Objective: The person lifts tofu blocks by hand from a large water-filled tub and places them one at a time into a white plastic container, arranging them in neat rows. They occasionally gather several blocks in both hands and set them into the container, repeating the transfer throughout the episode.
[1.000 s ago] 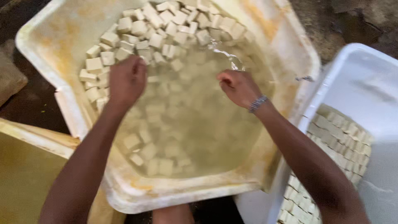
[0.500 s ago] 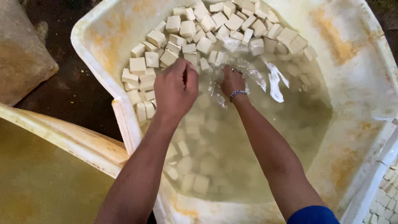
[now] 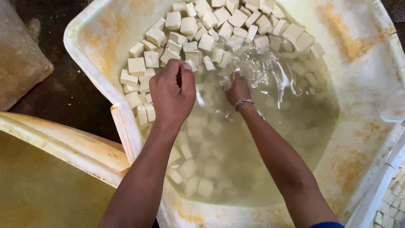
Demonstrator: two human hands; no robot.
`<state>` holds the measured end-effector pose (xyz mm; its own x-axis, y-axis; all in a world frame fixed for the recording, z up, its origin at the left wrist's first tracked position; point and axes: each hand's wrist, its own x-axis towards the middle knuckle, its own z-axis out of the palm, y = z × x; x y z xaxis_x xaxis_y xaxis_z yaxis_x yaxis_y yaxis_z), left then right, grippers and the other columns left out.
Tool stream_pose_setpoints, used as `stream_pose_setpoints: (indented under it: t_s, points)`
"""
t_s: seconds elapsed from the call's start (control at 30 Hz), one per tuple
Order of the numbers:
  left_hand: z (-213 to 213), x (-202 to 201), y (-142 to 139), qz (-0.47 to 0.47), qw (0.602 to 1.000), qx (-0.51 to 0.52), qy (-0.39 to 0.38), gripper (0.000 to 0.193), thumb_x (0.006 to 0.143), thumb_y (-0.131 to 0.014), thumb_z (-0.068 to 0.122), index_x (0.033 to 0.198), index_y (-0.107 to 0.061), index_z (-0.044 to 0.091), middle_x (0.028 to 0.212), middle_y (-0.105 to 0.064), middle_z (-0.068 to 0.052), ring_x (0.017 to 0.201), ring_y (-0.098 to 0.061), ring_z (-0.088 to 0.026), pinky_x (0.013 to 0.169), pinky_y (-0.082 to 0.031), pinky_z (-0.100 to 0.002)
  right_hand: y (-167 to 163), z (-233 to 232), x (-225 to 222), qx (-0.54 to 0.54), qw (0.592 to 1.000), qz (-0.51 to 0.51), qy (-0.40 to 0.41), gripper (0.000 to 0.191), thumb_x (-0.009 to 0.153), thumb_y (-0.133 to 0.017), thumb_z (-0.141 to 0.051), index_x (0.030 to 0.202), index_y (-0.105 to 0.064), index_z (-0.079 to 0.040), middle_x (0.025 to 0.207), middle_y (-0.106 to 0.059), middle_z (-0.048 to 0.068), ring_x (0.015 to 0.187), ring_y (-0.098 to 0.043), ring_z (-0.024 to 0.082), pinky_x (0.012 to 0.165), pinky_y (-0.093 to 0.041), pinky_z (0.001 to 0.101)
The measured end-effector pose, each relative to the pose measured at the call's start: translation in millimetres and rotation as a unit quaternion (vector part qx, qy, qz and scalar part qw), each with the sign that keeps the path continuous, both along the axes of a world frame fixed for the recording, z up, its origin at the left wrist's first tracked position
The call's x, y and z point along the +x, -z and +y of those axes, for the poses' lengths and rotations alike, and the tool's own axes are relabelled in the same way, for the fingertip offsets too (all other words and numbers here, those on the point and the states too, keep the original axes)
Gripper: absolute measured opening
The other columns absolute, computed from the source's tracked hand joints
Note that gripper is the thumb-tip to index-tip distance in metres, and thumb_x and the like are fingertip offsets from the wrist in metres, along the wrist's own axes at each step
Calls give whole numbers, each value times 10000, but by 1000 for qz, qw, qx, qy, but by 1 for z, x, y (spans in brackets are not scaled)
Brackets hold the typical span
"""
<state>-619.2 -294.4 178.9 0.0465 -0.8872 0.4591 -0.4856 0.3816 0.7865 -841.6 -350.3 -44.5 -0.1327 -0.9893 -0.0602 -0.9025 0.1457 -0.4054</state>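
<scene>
Over the big white tub [image 3: 101, 50] now, both my hands are down among the pale tofu cubes [image 3: 198, 29]. My left hand [image 3: 173, 95] hovers just above the water, fingers curled into a loose fist beside the floating cubes; whether a cube sits inside it, I cannot tell. My right hand [image 3: 237, 89], silver bracelet [image 3: 243, 103] at the wrist, is plunged into the cloudy water [image 3: 270, 126], splashing; its fingers are blurred by ripples, so its grip is unclear. More cubes lie sunk near the bottom. A second yellowish tub [image 3: 50, 139] sits at my left.
</scene>
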Motion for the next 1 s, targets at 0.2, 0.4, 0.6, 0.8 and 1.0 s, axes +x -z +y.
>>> stream_pose_setpoints:
  t_s: [0.2, 0.4, 0.6, 0.8, 1.0]
  points:
    - [-3, 0, 2, 2, 999, -35, 0, 116, 1007, -606, 70, 919, -637, 2, 722, -639, -123, 601, -608, -246, 607, -491, -364, -7, 1, 6, -4, 997, -73, 20, 584, 805, -822, -256, 1251, -523, -27, 1131, -658, 254, 1061, -613, 458, 893, -506, 573]
    - [-4, 1, 5, 11, 1000, -15, 2, 108, 1010, -601, 72, 932, -647, 15, 704, -657, -107, 597, -648, -231, 601, -505, -352, -45, 38, 34, -157, 978, -125, -58, 403, 820, -780, -142, 1145, -561, -49, 1133, -609, 217, 984, -631, 396, 836, -544, 494]
    - [-4, 2, 4, 0, 998, -55, 3, 73, 1002, -614, 58, 973, -635, -5, 774, -674, -130, 650, -666, -255, 640, -525, -356, -12, 64, 81, -224, 949, -32, -218, 526, 813, -803, -126, 1276, -559, -73, 1293, -520, 228, 1129, -578, 399, 918, -522, 514]
    - [-7, 3, 6, 9, 998, -54, 21, 68, 992, -590, 53, 973, -628, 0, 811, -700, -117, 668, -678, -244, 640, -531, -343, 44, 53, 68, -121, 943, 171, -257, 796, 800, -713, -114, 1557, -477, -186, 1469, -457, 265, 1262, -491, 403, 1045, -454, 520]
    - [-7, 4, 8, 19, 999, -41, 6, 74, 997, -604, 66, 954, -637, 15, 752, -671, -105, 631, -655, -234, 634, -524, -347, 33, 46, 50, -226, 938, 104, -241, 735, 762, -701, -212, 1447, -448, -131, 1321, -551, 285, 1145, -575, 441, 906, -488, 572]
